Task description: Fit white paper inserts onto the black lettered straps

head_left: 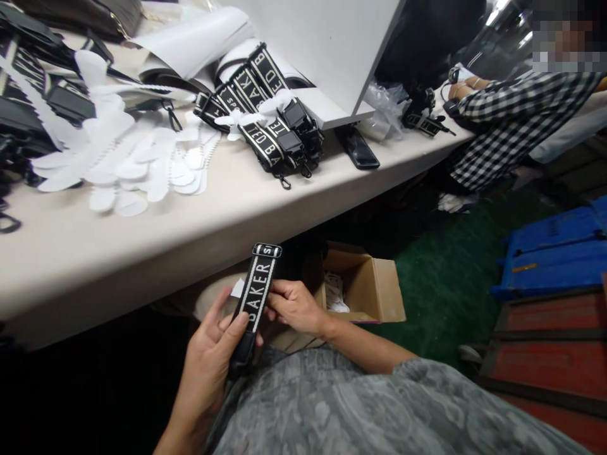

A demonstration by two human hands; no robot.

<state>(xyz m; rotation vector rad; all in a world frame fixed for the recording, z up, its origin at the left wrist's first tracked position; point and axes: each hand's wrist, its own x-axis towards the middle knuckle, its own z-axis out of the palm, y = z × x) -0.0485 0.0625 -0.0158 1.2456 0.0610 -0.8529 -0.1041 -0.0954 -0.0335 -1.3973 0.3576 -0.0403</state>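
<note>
A folded black strap (pixel 258 284) with white lettering and a buckle at its top stands over my lap. My left hand (pixel 213 344) holds its lower part, thumb on the front face. At the strap's right edge is my right hand (pixel 296 306), its fingers pinched together; the fingertips are partly behind the strap, so what they grip is hidden. A small white piece (pixel 238 288) shows at the strap's left side, near my left fingers. On the table lie a bundle of similar straps (pixel 263 142) with black clips and a pile of white cut-out pieces (pixel 128 158).
The table edge (pixel 190 253) runs beyond my hands. A phone (pixel 359 148) lies near a white box (pixel 332 57). An open cardboard box (pixel 389 287) with white pieces stands below. Blue crates (pixel 554 253) are right. A person in a checked shirt (pixel 512 126) works at the far right.
</note>
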